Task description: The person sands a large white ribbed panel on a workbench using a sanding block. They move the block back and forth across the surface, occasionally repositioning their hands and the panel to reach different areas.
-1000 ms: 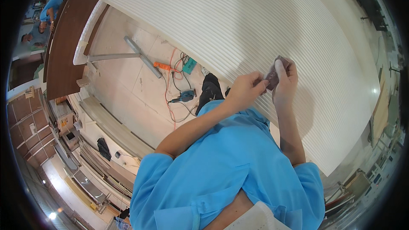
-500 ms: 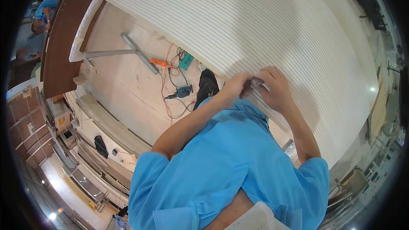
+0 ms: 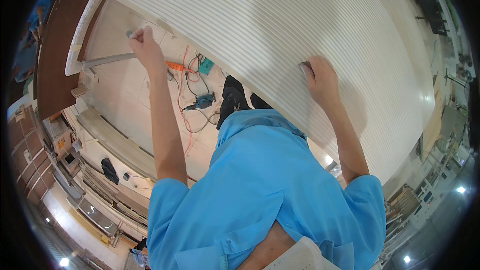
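A large white ribbed panel (image 3: 240,30) spreads in front of me and to my right. Over its surface is my right hand (image 3: 322,80), fingers curled and thumb pressed in. A small dark-edged piece shows at its fingertips, too small to name. My left hand (image 3: 146,50) is stretched out to the left, beyond the panel's near edge and above the floor. Its fingers are pinched together, and whatever may be in them cannot be made out.
Below on the floor lie a teal corded power tool (image 3: 201,101), an orange power strip (image 3: 174,65), tangled cables and a green box (image 3: 205,66). A grey metal stand (image 3: 110,61) and a dark brown board (image 3: 62,45) are at the left. My shoe (image 3: 233,92) is by the panel edge.
My hands were together at the panel's near edge and have come apart. The left has swung far out to the left; the right has shifted slightly forward over the panel.
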Demonstrator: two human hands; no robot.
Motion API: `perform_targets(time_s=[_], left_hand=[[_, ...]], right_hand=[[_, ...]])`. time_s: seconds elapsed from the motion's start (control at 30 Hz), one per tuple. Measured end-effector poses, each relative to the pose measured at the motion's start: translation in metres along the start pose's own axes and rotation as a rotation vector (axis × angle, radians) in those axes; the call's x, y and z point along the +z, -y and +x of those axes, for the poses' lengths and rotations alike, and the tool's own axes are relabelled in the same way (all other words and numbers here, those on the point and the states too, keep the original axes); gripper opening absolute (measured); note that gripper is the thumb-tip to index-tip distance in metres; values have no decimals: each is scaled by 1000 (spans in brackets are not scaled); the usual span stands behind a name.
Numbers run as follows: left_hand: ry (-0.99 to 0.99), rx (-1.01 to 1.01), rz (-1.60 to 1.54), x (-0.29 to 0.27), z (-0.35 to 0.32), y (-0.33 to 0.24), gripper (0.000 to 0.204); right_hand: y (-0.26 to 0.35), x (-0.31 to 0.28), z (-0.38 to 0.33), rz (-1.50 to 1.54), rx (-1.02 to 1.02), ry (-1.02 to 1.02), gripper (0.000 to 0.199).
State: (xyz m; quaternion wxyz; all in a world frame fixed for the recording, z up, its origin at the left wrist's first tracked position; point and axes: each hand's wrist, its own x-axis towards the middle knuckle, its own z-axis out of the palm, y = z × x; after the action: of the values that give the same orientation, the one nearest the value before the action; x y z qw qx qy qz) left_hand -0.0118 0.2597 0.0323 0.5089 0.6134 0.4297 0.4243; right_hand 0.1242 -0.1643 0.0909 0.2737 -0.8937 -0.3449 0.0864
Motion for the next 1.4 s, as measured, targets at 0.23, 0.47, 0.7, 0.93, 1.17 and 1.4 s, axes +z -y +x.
perform_targets(time_s=[0.23,0.47,0.7,0.93,1.17,1.4], left_hand=[[28,-284,209,55,29,18,71],[-52,-201,132,71,5,4,84],[-13,-228,-91,72,0,-1,82],[-63,-186,184,70,0,-5,85],[-49,-255,116,70,0,-2,91],[-66,-260,157,73,2,3,89]], right_hand=[[17,24,27,-217,-194,-73,10],[79,111,167,-175,-429,-169,8],[206,207,378,-14,-564,-233,13],[138,167,310,-126,-540,-66,16],[-15,13,7,-303,-386,-86,16],[19,65,82,-324,-410,-55,12]])
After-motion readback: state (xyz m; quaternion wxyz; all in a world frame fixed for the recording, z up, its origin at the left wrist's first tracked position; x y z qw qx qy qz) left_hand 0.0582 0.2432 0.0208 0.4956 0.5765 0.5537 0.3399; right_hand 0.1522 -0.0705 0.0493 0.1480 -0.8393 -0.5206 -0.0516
